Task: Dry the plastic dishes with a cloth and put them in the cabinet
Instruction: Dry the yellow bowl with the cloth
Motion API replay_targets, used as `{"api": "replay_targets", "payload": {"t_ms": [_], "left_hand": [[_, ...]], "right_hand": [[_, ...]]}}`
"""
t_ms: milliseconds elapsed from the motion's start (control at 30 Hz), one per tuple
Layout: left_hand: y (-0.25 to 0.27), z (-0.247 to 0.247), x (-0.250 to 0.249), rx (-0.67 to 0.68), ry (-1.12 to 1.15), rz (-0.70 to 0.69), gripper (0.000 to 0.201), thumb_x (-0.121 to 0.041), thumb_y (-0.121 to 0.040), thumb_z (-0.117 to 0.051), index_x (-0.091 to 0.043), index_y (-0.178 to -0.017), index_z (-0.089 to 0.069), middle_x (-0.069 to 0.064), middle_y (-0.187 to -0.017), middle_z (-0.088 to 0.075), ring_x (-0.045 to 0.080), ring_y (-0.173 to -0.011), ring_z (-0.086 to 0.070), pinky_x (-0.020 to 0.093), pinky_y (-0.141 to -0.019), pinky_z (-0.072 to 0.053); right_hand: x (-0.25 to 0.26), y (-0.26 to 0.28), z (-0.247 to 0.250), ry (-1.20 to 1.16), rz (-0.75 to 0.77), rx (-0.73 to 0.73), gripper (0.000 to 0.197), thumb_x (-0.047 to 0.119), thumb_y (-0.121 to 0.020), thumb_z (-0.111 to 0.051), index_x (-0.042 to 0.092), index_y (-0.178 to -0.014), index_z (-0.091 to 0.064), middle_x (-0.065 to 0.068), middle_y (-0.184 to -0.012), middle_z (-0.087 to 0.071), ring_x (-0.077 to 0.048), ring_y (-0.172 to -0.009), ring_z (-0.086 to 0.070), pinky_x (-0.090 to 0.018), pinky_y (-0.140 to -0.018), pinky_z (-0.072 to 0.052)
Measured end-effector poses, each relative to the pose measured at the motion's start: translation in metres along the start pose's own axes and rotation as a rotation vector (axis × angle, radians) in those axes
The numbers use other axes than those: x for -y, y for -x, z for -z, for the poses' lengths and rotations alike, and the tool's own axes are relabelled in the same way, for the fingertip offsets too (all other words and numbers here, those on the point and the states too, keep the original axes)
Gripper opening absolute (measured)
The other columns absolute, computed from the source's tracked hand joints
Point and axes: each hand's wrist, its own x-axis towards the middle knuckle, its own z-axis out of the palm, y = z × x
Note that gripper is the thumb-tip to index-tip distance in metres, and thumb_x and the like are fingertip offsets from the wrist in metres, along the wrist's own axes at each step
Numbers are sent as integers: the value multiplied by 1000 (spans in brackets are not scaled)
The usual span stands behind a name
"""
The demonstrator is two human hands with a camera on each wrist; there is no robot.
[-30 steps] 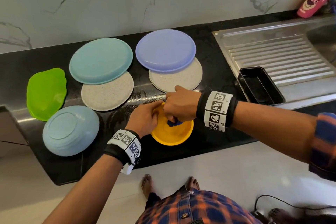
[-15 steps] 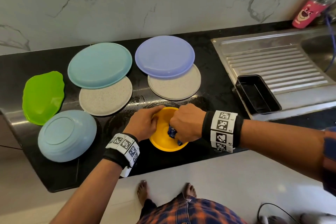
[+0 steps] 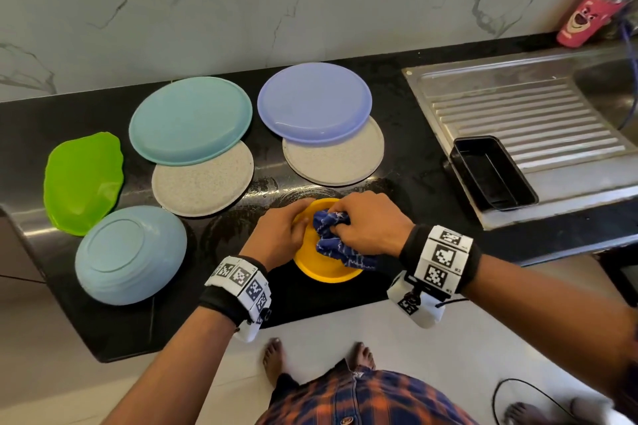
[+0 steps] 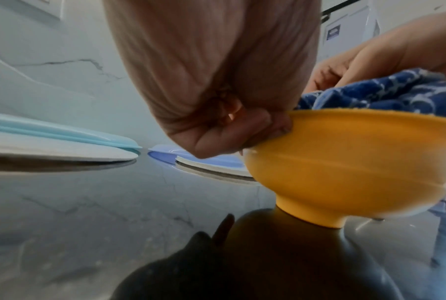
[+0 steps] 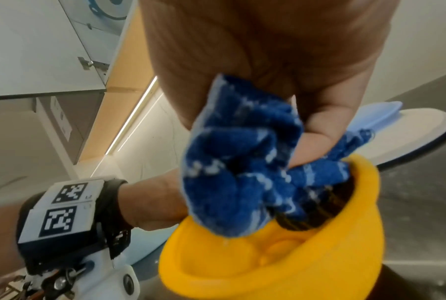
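Note:
A small yellow bowl (image 3: 321, 269) (image 4: 350, 168) (image 5: 288, 261) stands upright on the black counter (image 3: 407, 162) near its front edge. My left hand (image 3: 281, 235) (image 4: 242, 130) pinches the bowl's left rim. My right hand (image 3: 366, 222) (image 5: 306, 130) grips a bunched blue patterned cloth (image 3: 336, 245) (image 4: 396, 95) (image 5: 237, 178) that sits inside the bowl and hangs over its right side. The bowl's inner far wall is hidden by the cloth.
Upside-down dishes lie behind: a teal plate (image 3: 190, 119) on a speckled plate (image 3: 203, 179), a lilac plate (image 3: 314, 102) on another speckled plate (image 3: 338, 159), a green dish (image 3: 83, 179), a blue bowl (image 3: 129, 254). A black tray (image 3: 493, 172) sits on the steel drainboard (image 3: 518, 107) right.
The right hand has turned in the bowl, so the cloth, nearly hidden under it before, now bulges out and drapes over the bowl's right edge. The left hand stays on the rim.

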Motion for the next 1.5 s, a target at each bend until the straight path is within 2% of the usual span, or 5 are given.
{"api": "replay_targets", "payload": {"t_ms": [133, 300, 533, 667, 1500], "left_hand": [[3, 1, 3, -33, 104, 7, 37, -43, -96, -45, -26, -120, -67, -4, -107, -74, 12, -94, -69, 33, -84, -54], [18, 8, 7, -43, 296, 134, 22, -22, -104, -47, -24, -117, -64, 3, -73, -69, 24, -51, -67, 29, -46, -52], [24, 5, 7, 40, 481, 179, 25, -17, -104, -48, -25, -121, -64, 7, -71, -70, 20, -54, -66, 25, -48, -52], [23, 7, 2, 67, 519, 164, 25, -13, -103, -50, -25, -118, -65, 1, -73, -73, 17, -57, -68, 23, -51, -53], [19, 15, 5, 59, 654, 227, 18, -11, -98, -59, -23, -106, -70, 7, -77, -74, 13, -56, -67, 20, -52, -53]], "right_hand": [[3, 0, -13, -95, -73, -93, 23, 39, -84, -58, 29, -97, -73, 4, -82, -70, -21, -79, -65, -36, -75, -54], [-3, 14, -19, -252, -139, -262, 18, 38, -86, -62, 27, -95, -73, 7, -81, -72, -13, -78, -66, -32, -76, -52], [3, 16, -42, -354, -112, -327, 30, 33, -93, -61, 29, -121, -69, 10, -115, -72, -12, -105, -66, -31, -97, -50], [13, 6, -57, -452, -87, -290, 33, 20, -96, -57, 25, -127, -66, 8, -122, -69, -11, -110, -62, -22, -94, -44], [-1, 1, -68, -615, 108, -118, 37, 20, -77, -55, 30, -107, -74, 9, -92, -74, -10, -85, -67, -42, -82, -55]]}}
